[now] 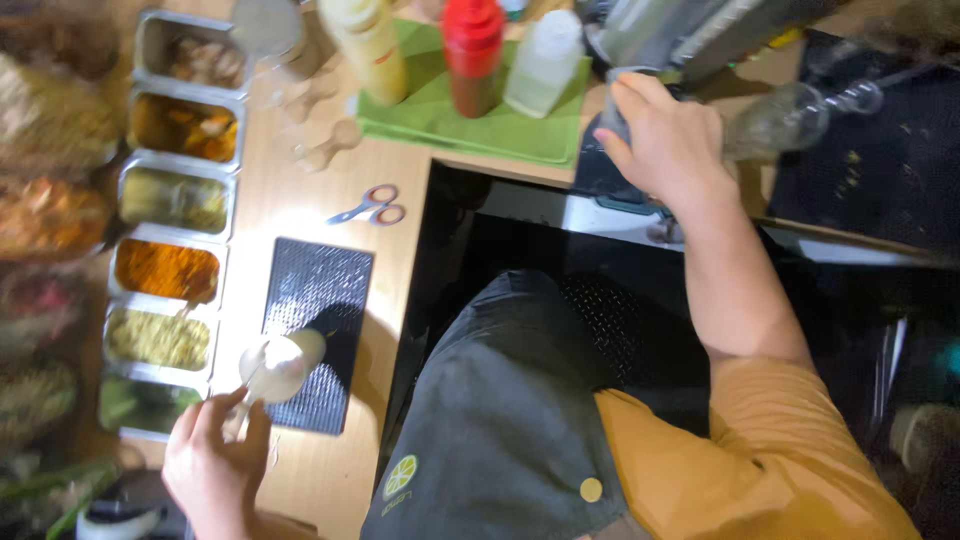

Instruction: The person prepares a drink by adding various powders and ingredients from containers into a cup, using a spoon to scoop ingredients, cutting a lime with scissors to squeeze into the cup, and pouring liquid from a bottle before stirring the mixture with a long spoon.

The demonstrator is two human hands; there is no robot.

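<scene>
My left hand [213, 462] is low at the left and grips the stem of a small metal measuring cup [277, 366], which stands on a black ridged rubber mat [325, 290] on the wooden counter [275, 195]. My right hand [668, 138] reaches up to the right and closes around the dark lower part of a silver machine [660, 35] at the top. A dark grey apron and an orange sleeve fill the bottom middle.
A row of steel tubs [170, 270] with chopped fillings lines the left side. Scissors [370, 207] lie above the mat. Yellow, red and white squeeze bottles [470, 55] stand on a green cloth. A clear glass [785, 120] lies on a black mat at the right.
</scene>
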